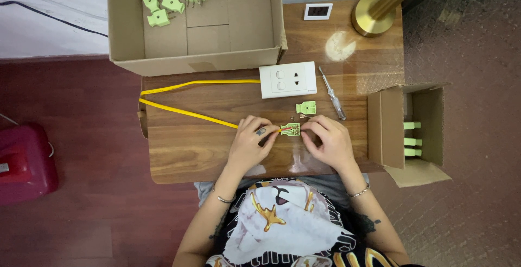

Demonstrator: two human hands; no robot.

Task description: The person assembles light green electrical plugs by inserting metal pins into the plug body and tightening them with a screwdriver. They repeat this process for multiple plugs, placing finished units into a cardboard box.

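An opened green plug half (291, 129) lies on the wooden table (184, 153) between my hands. My left hand (251, 139) pinches the end of the yellow cable (184, 112) and presses its thin wires into the plug half. On the plug's right side my right hand (326, 139) rests with curled fingers touching it. The other green plug half (306, 107) lies just above, with small screws beside it. The cable loops left and back to a white socket panel (287, 79).
A screwdriver (332, 93) lies right of the panel. A large cardboard box (260, 28) at the back holds several green plugs (163, 1). A smaller box (391, 131) at right holds more green plugs. A brass lamp base (374, 17) and small white wall plate (318, 11) stand behind.
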